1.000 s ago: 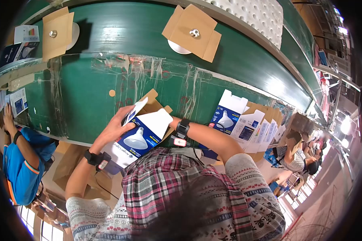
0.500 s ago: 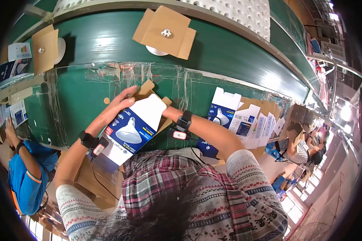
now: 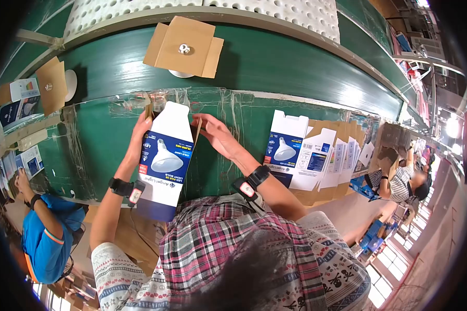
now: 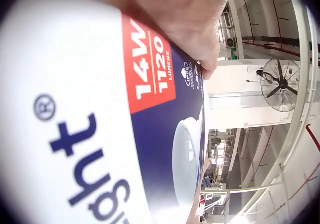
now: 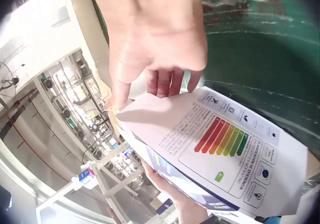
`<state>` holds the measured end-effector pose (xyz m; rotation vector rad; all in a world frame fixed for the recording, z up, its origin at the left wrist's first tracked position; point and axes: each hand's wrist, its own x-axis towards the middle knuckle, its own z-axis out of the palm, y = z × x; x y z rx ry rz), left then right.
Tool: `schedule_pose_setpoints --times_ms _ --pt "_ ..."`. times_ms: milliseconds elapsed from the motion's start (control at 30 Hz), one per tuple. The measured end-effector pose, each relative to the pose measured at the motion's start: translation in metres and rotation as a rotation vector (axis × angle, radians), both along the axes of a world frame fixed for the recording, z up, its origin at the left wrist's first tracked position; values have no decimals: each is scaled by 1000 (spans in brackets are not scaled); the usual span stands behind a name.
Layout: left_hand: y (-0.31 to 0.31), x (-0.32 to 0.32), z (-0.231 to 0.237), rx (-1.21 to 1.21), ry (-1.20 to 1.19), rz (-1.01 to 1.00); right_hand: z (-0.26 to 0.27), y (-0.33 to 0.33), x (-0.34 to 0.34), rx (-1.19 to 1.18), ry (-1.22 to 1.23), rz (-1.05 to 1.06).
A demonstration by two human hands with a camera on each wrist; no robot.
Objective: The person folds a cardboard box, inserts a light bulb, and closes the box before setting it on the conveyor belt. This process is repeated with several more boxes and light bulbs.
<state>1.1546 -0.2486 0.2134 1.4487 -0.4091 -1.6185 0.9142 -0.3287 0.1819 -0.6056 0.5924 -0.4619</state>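
A blue and white light bulb box (image 3: 163, 155) stands tilted against the near side of the green table, its white top flap raised and its top end open. My left hand (image 3: 136, 139) grips the box along its left side, thumb near the top edge; in the left wrist view that hand (image 4: 172, 13) lies over the printed panel. At the upper right edge, my right hand (image 3: 219, 137) pinches a brown side flap (image 3: 197, 129). Its curled fingers (image 5: 163, 81) show beyond the side panel with the coloured energy chart (image 5: 220, 136).
Several flattened bulb boxes (image 3: 316, 160) lean in a row at the right. On the green belt beyond, a bulb sits under a cardboard piece (image 3: 179, 49), with another cardboard piece (image 3: 51, 85) farther left. A person in a blue shirt (image 3: 46, 233) works at the left.
The box has turned more upright in my view. My right hand has come from behind the box to its right flap, and my left hand has shifted to the left side.
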Motion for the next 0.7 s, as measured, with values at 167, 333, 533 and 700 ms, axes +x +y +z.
schedule_pose_setpoints --times_ms 167,333,533,700 --pt "0 -3 -3 -179 -372 -22 -7 -9 2 -41 92 272" --pt "0 -6 3 -142 -253 37 -30 -11 2 -40 20 288" --pt "8 -6 2 -200 -241 -102 -36 -2 11 12 124 253" --pt "9 -9 4 -37 -300 -188 -32 -1 14 25 147 261"
